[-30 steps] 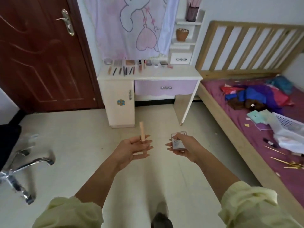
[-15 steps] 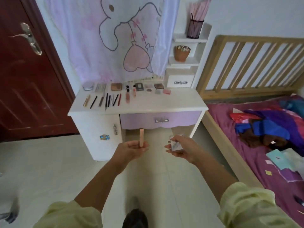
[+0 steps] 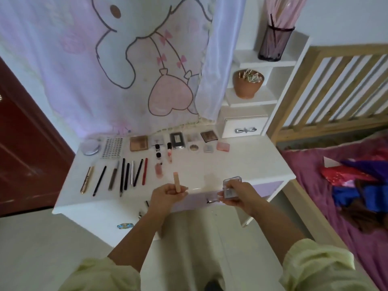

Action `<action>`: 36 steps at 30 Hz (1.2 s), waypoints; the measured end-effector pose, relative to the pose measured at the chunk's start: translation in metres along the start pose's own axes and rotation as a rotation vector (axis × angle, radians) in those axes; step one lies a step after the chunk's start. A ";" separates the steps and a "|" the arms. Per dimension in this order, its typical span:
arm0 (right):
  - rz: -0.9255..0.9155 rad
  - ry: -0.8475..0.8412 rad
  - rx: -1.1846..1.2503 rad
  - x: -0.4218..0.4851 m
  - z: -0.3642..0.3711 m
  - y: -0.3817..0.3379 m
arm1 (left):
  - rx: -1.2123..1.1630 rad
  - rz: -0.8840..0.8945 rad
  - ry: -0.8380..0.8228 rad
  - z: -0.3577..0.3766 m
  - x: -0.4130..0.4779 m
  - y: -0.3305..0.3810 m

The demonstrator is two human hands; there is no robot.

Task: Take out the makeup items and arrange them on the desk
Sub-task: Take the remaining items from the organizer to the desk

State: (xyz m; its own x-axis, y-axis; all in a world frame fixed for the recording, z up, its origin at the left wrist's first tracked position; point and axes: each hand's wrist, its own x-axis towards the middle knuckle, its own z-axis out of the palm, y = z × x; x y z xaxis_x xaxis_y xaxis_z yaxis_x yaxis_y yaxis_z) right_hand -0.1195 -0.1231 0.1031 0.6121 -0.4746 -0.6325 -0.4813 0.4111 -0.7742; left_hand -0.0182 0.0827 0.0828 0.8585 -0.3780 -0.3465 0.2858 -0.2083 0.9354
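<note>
Though blurred, label (image 3: 228, 193) in right hand (image 3: 241, 196)

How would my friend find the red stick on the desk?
Find the white desk below the bunny curtain. A row of thin pens lies on its left half. The red stick is rightmost, the only red one.

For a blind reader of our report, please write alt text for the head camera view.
A person's left hand holds a peach-coloured cosmetic stick upright and the right hand holds a small clear plastic case, both at the front edge of a white desk. Slim pencils and flat palettes lie in rows on it, below a pink cartoon curtain.
</note>
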 end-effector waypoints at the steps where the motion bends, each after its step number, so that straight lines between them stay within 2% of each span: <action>1: 0.010 -0.002 0.005 0.012 0.002 -0.005 | 0.013 -0.011 0.048 0.004 0.013 -0.001; 8: -0.002 -0.037 -0.188 0.107 0.007 -0.043 | 0.253 -0.001 0.281 0.038 0.099 -0.006; 11: -0.012 -0.029 -0.326 0.150 0.001 -0.062 | 0.233 -0.001 0.380 0.050 0.126 0.000; 16: 0.034 -0.015 -0.389 0.210 -0.009 -0.081 | 0.265 -0.061 0.502 0.062 0.154 -0.005; 24: 0.019 -0.119 -0.588 0.257 -0.008 -0.085 | 0.294 -0.165 0.631 0.071 0.174 -0.022; 26: -0.024 -0.150 -0.688 0.262 -0.005 -0.085 | 0.317 -0.159 0.645 0.072 0.177 -0.020; 31: -0.316 -0.166 -1.197 0.266 0.001 -0.082 | 0.292 -0.142 0.629 0.072 0.183 -0.022; 36: -0.419 -0.145 -1.374 0.262 0.003 -0.075 | 0.243 -0.142 0.622 0.071 0.182 -0.029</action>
State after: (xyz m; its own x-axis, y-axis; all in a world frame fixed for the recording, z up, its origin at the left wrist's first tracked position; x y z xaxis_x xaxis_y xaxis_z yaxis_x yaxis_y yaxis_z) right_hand 0.0788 -0.2764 -0.0048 0.8737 -0.2545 -0.4145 -0.4146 -0.8354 -0.3610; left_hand 0.0999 -0.0443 -0.0123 0.9255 0.2419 -0.2913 0.3724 -0.4418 0.8162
